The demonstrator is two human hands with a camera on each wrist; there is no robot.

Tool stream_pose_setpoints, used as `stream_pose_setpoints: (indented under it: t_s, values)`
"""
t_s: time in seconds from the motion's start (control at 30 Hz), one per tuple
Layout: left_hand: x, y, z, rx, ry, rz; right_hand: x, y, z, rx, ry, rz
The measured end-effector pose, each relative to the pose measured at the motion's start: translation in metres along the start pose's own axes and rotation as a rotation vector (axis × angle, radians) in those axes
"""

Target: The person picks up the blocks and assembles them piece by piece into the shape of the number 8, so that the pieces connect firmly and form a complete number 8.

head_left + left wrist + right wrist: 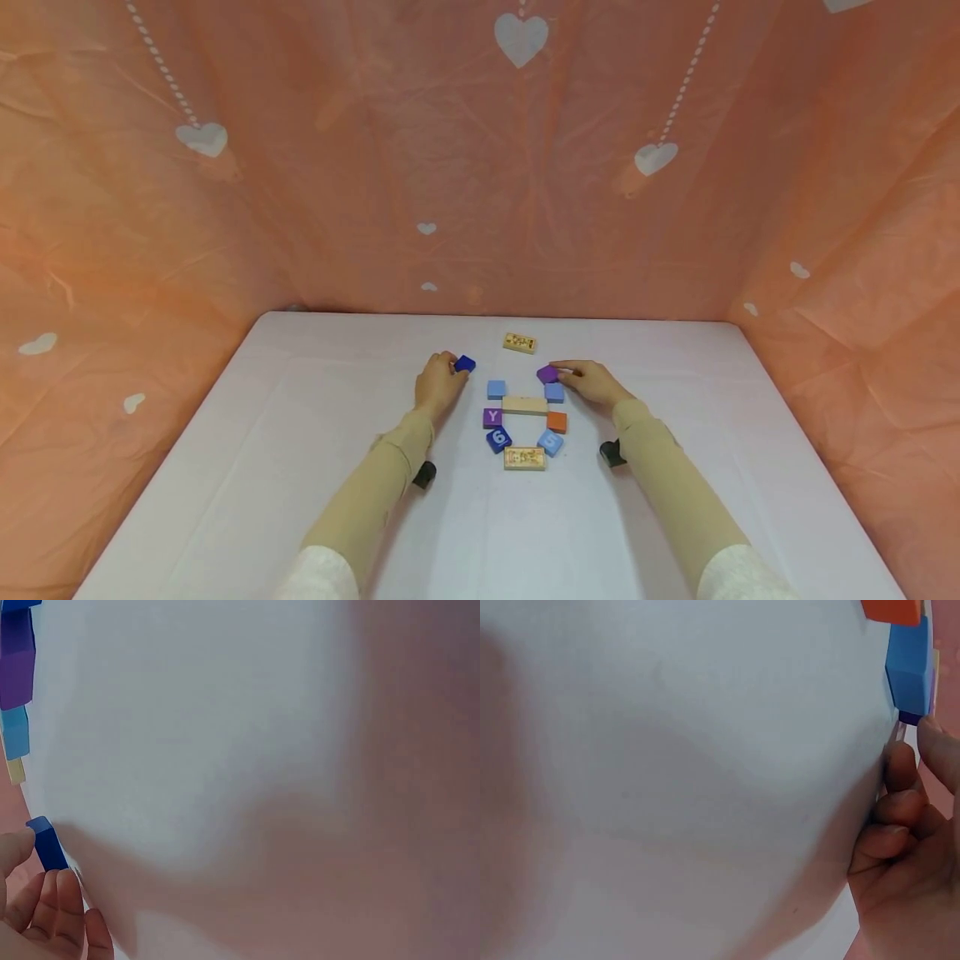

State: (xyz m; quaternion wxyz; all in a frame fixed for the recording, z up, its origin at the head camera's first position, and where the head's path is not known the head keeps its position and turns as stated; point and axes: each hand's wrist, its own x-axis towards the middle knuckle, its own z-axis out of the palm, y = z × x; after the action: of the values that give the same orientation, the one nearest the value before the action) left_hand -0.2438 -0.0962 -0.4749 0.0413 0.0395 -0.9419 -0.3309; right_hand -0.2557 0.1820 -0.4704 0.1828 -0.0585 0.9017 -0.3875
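Observation:
My left hand (439, 384) pinches a dark blue block (465, 363) between thumb and fingers; the left wrist view shows the same blue block (50, 844) at the fingertips. Across from it, my right hand (591, 382) holds a purple block (547, 374) by its right side, just above a light blue block (554, 392). In the right wrist view that purple block is mostly hidden behind the light blue block (911, 671). Between and below the hands, blocks form a ring around a plain wooden plank (524, 406), with another light blue block (497, 389) at its upper left.
The ring also has a purple Y block (492, 418), a blue 6 block (498, 439), an orange block (557, 422), a light blue 5 block (551, 442) and a patterned wooden tile (524, 458). A similar tile (520, 342) lies farther back on the white table (300, 467).

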Motion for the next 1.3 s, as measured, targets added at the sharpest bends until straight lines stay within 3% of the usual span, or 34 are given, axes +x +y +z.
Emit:
stream_pose_setpoints:
  t_s: [0.3, 0.73, 1.07, 1.3]
  values:
    - [0.004, -0.001, 0.0, -0.097, -0.023, -0.061, 0.003, 0.004, -0.001, -0.07, 0.017, -0.076]
    - [0.005, 0.007, 0.002, -0.204, -0.063, -0.203, 0.004, 0.005, 0.002, -0.044, 0.022, -0.049]
    - [0.007, 0.016, 0.008, -0.227, -0.08, -0.213, 0.004, 0.005, 0.002, -0.1, 0.047, -0.096]
    - [0.007, 0.023, 0.012, -0.214, -0.069, -0.209, 0.003, 0.004, 0.001, -0.088, 0.049, -0.076]
